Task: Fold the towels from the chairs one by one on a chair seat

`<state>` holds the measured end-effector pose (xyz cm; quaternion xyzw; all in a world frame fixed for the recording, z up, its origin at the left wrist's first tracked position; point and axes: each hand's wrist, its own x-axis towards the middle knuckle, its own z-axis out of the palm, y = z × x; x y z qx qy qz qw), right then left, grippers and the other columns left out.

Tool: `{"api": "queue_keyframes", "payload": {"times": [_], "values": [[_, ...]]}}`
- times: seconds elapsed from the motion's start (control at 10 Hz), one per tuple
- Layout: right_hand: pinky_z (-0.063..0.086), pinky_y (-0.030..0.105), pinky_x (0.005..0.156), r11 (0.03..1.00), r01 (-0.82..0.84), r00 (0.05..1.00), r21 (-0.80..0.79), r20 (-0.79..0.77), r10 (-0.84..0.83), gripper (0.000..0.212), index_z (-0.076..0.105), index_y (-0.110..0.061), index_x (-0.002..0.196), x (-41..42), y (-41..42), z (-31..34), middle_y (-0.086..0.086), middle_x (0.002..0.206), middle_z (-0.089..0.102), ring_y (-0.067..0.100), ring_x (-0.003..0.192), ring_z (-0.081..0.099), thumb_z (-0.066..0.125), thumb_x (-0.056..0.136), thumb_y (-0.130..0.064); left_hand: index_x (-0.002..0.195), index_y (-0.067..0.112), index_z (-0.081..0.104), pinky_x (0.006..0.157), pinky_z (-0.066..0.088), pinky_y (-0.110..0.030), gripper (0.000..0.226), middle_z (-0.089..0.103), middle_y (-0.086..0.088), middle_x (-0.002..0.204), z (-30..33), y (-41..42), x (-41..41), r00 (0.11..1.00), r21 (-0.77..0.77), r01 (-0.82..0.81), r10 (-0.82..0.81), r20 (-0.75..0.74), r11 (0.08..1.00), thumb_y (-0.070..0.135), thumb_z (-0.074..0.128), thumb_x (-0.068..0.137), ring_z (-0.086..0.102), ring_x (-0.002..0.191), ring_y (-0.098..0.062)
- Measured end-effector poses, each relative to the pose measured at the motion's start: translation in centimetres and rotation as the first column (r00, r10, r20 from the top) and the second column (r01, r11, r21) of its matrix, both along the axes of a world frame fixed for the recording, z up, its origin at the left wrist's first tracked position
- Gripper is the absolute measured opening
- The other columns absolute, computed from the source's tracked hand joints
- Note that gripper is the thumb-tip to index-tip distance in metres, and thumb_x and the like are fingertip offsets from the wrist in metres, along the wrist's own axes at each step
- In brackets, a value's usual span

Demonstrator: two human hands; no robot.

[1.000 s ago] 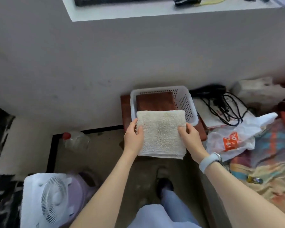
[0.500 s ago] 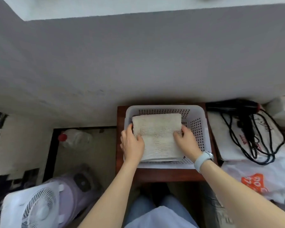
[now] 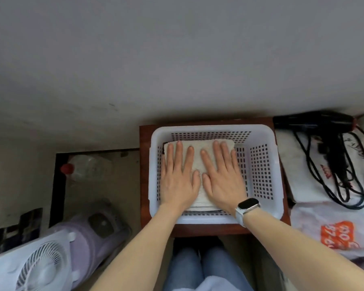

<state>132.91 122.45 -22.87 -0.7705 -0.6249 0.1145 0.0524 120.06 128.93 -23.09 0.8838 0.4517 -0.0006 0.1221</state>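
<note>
With both palms laid flat and fingers straight, the left hand (image 3: 178,177) and right hand (image 3: 220,177) press side by side on the folded towel (image 3: 195,159), gripping nothing. The towel lies in the left part of the white basket (image 3: 261,131), which sits on a brown wooden seat (image 3: 144,185) against the wall. It looks soft, thick and light, a looped cream cloth that gives under the palms and would likely spring up a little once released; its layered edges show at the near side. To lift it without undoing the folds, I would take it by its two side edges, thumbs on top and fingers beneath the whole stack. It seems neither slippery nor fragile. A hairdryer (image 3: 315,122) lies to the right, a fan (image 3: 36,267) and bottle (image 3: 82,166) to the left.
</note>
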Motion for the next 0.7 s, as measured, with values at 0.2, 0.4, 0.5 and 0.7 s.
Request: {"api": "queue_keyframes", "payload": {"times": [0.2,0.4,0.5,0.7], "values": [[0.001,0.048,0.115,0.999,0.01,1.0,-0.04,-0.018,-0.01,0.061,0.015,-0.019,0.145,-0.1,0.0,-1.1,0.014,0.152,0.006,0.03,0.141,0.002,0.029,0.089,-0.038,0.143,0.012,0.008,0.111,0.014,-0.054,0.066,0.008,-0.016,0.151,-1.0,0.1,0.2,0.998,0.01,0.006,-0.005,-0.065,1.0,0.042,0.029,0.089,0.008,0.14,-0.034],[-0.016,0.038,0.113,0.99,-0.013,0.996,-0.141,-0.086,0.001,0.059,-0.007,-0.028,0.142,0.4,0.2,1.1,0.006,0.153,-0.013,0.02,0.138,-0.024,0.027,0.094,-0.039,0.143,0.02,-0.01,0.114,-0.002,-0.055,0.063,-0.011,-0.007,0.153,1.3,0.0,0.4,0.98,-0.101,-0.007,-0.013,-0.198,0.995,0.045,0.016,0.091,-0.016,0.14,-0.028],[-0.013,0.033,0.113,0.989,0.01,0.988,-0.147,-0.151,-0.033,0.059,0.008,-0.027,0.147,0.6,0.2,3.4,0.006,0.157,0.0,0.017,0.142,-0.016,0.032,0.094,-0.031,0.144,0.025,-0.013,0.111,-0.013,-0.052,0.065,-0.013,-0.003,0.155,3.5,0.4,0.4,0.975,-0.205,0.008,-0.053,-0.218,0.979,0.043,0.022,0.093,-0.022,0.14,-0.023],[0.024,0.032,0.109,0.981,0.195,0.95,-0.019,-0.245,-0.193,0.037,0.052,-0.014,0.125,1.4,2.4,10.2,0.008,0.135,0.048,0.024,0.131,0.036,0.042,0.09,-0.017,0.138,0.02,0.033,0.114,0.011,-0.04,0.047,0.029,-0.002,0.149,11.8,3.5,1.3,0.998,-0.216,0.061,-0.062,0.004,0.975,0.024,0.037,0.092,0.019,0.139,-0.016]]}}
